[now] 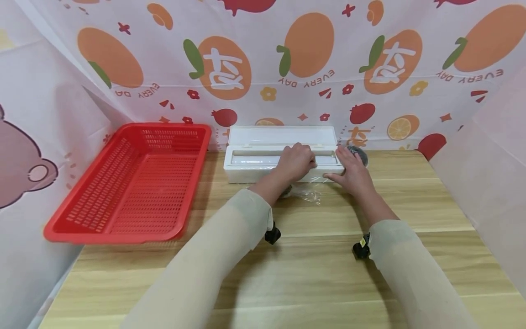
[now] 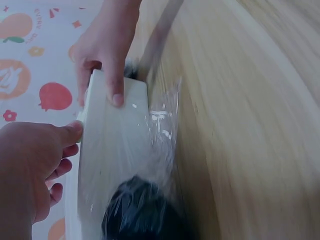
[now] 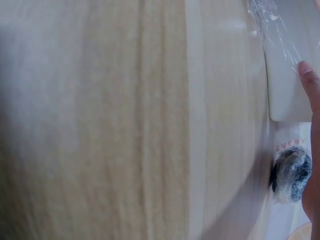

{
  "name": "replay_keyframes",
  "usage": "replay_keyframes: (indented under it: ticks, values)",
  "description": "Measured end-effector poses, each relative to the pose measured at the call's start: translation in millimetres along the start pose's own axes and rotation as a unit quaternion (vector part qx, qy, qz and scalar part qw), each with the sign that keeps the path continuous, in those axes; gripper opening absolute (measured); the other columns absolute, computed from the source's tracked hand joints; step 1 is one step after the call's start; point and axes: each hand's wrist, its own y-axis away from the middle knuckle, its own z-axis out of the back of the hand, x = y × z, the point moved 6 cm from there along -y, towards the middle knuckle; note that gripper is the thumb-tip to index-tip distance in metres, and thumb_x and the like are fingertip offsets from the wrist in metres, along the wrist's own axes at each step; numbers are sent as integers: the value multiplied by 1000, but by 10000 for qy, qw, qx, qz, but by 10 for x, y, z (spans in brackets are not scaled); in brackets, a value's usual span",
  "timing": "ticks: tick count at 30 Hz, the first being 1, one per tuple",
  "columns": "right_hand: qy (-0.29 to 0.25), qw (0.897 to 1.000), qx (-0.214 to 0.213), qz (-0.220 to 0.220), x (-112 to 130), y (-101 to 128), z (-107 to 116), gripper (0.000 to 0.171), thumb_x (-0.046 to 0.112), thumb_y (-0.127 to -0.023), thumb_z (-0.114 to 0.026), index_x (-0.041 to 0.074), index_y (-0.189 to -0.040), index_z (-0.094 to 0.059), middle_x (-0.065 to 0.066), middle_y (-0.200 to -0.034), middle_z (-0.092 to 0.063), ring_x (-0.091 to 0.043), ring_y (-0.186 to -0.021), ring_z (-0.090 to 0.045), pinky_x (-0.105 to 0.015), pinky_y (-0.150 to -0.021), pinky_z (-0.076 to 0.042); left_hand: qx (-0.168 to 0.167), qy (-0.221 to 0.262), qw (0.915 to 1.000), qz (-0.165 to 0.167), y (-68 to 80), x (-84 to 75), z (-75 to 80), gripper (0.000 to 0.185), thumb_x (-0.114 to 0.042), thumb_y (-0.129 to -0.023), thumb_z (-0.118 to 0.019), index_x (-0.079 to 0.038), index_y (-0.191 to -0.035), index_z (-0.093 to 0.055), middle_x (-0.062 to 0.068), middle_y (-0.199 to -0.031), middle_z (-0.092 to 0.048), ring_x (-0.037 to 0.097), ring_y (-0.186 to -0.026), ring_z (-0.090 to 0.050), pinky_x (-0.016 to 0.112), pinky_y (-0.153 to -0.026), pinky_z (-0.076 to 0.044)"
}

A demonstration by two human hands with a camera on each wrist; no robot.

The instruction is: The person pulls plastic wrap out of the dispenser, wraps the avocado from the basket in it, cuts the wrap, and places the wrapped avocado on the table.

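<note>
A white cling film box [image 1: 246, 172] stands at the back of the table, its lid [image 1: 279, 135] raised and a roll of film [image 1: 255, 160] inside. My left hand [image 1: 297, 162], fingers curled, is at the front top edge. In the left wrist view its thumb and forefinger pinch a small pale piece on that edge, mostly hidden. My right hand [image 1: 352, 171] grips the box's right end, thumb on the front and fingers over the top. Clear film [image 2: 162, 125] hangs down the front. A dark round thing under clear plastic [image 2: 142, 210] lies before the box.
A red plastic basket [image 1: 152, 196] stands on the left of the wooden table [image 1: 320, 283]. Another dark round thing wrapped in plastic [image 3: 291, 175] sits just past the box's right end. A fruit-print cloth [image 1: 263, 59] hangs directly behind the box.
</note>
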Motion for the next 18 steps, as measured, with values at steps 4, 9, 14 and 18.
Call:
replay_keyframes:
  ticks: [4, 9, 14, 18]
  values:
    - [-18, 10000, 9, 2, -12, 7, 1, 100, 57, -81, -73, 10, -156, -26, -9, -163, -22, -26, -152, -16, -46, -124, -6, 21, -43, 10000, -63, 47, 72, 32, 18, -31, -98, -61, -25, -102, -77, -5, -102, -69, 20, -98, -59, 43, -81, -49]
    - [-43, 10000, -9, 33, -17, 6, -15, 100, 57, -81, -72, 11, -156, -25, -9, -163, -22, -27, -152, -16, -46, -124, -5, 73, -161, 9998, -110, 115, 162, 95, 16, -30, -96, -63, -24, -96, -77, -4, -99, -68, 20, -94, -59, 43, -78, -48]
    - [-72, 10000, -37, 38, -8, 4, -10, 98, 53, -82, -74, 11, -156, -25, -9, -163, -21, -28, -152, -16, -46, -124, -6, 210, -326, 9992, -109, 160, 260, 155, 16, -31, -95, -65, -23, -88, -76, -6, -93, -68, 19, -87, -58, 41, -74, -48]
    - [-71, 10000, 14, 54, 3, 11, -8, 98, 53, -83, -74, 11, -156, -24, -9, -164, -19, -29, -152, -15, -45, -124, -4, 462, -381, 9982, -106, 191, 328, 185, 18, -33, -95, -66, -22, -83, -72, -7, -89, -67, 16, -84, -57, 39, -72, -47]
